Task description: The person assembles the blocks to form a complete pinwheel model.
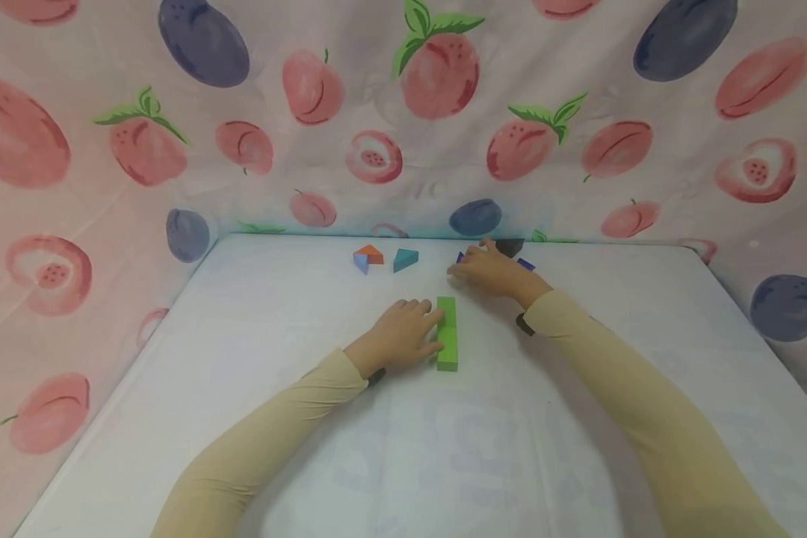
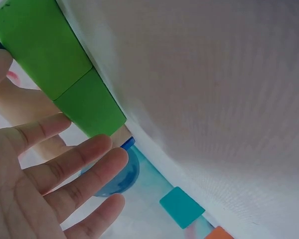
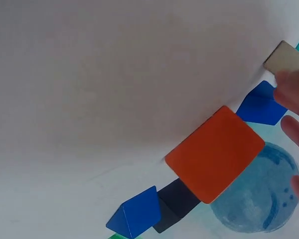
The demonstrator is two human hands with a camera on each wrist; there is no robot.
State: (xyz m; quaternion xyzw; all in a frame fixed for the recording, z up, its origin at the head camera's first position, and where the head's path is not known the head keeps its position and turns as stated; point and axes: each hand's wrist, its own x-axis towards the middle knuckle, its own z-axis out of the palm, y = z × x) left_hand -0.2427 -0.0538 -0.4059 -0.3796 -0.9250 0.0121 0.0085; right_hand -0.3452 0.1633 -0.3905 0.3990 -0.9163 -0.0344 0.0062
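Observation:
My left hand (image 1: 403, 334) rests beside two green blocks (image 1: 447, 336) set end to end in one bar, its fingertips touching the bar's left side. Spread and nearly straight, the left fingers (image 2: 82, 174) show in the left wrist view. Farther back, my right hand (image 1: 486, 273) reaches over small blocks. A finger or thumb tip overlaps a beige block (image 3: 284, 59) in the right wrist view, while two other fingers stand apart near a blue triangular block (image 3: 263, 105). Much of the right hand lies outside that view.
Behind the right hand stand an orange block (image 3: 215, 154), a black block (image 3: 177, 203) and another blue triangular block (image 3: 135, 213). Back left are orange (image 1: 370, 252), light-blue (image 1: 361, 261) and teal (image 1: 406, 259) pieces. A fruit-print cloth (image 1: 255, 194) hangs behind the white table (image 1: 255, 299).

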